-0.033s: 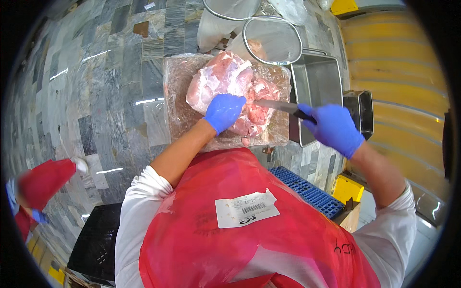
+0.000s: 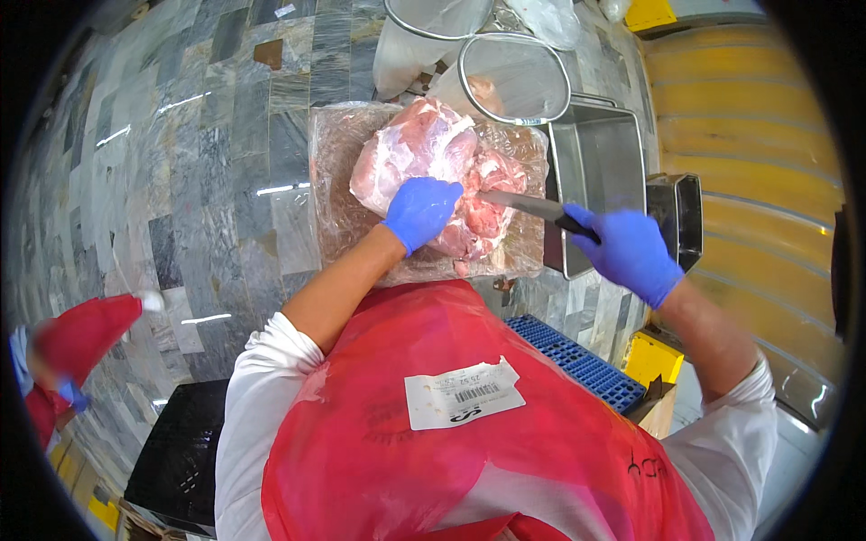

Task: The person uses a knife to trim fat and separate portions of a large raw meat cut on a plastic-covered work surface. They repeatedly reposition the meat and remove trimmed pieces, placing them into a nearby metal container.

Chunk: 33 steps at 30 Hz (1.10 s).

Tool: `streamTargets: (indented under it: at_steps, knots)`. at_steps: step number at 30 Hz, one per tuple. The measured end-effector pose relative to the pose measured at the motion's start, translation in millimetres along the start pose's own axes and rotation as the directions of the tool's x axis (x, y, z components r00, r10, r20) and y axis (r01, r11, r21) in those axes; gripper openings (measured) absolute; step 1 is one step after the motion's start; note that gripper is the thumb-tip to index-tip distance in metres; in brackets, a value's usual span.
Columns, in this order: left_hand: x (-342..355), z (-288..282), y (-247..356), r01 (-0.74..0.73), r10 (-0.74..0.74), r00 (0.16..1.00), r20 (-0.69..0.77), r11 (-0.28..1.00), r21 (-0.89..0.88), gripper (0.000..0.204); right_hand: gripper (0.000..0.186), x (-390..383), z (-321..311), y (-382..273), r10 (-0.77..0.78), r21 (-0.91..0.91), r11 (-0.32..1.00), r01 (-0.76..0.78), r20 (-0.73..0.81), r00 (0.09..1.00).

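- On a plastic-covered surface (image 2: 334, 144), a large cut of raw meat (image 2: 410, 149) is laid near the middle, its right portion cut open.
- Against its lower edge a blue-gloved left hand (image 2: 422, 215) is pressed — curled closed on the flesh.
- By the blue-gloved right hand (image 2: 627, 257), wrapped firmly round the handle, a knife (image 2: 523, 205) is held, blade touching the opened portion.
- Just beside the surface, a steel tub (image 2: 609, 144) is placed.
- At far left, another person (image 2: 86, 338) is seen, partly cut off.
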State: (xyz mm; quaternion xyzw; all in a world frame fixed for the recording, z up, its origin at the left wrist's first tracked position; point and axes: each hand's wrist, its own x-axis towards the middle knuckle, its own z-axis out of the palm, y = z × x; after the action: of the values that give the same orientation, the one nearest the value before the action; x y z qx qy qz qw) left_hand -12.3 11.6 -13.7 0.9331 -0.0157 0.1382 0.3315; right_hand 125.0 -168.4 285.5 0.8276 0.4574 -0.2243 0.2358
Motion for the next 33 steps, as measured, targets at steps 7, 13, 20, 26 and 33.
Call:
streamTargets:
  at_steps: [7, 13, 20, 26, 33]
  knots:
    - [13, -10, -3, 0.013, -0.013, 1.0, -0.026, 1.0, -0.021, 0.01, 0.055, -41, 170, 48, 0.158, 0.388, 0.916, -0.103, -0.113, 0.981]
    - [33, -24, 3, 0.077, -0.084, 0.991, 0.104, 0.995, 0.071, 0.014, 0.057, -37, 269, 36, 0.236, 0.643, 0.763, 0.067, -0.373, 0.897]
    - [48, -31, 4, 0.239, -0.247, 0.943, 0.222, 0.969, 0.061, 0.017, 0.057, -22, 365, -14, 0.413, 0.86, 0.491, 0.141, -0.372, 0.832]
    - [38, -30, -6, 0.328, -0.319, 0.917, 0.238, 0.945, 0.002, 0.022, 0.057, -3, 391, -85, 0.51, 0.938, 0.156, 0.308, -0.344, 0.789]
    - [28, -18, 1, 0.282, -0.272, 0.951, 0.145, 0.958, -0.048, 0.019, 0.054, -8, 395, -92, 0.442, 0.938, -0.117, 0.326, -0.245, 0.863]
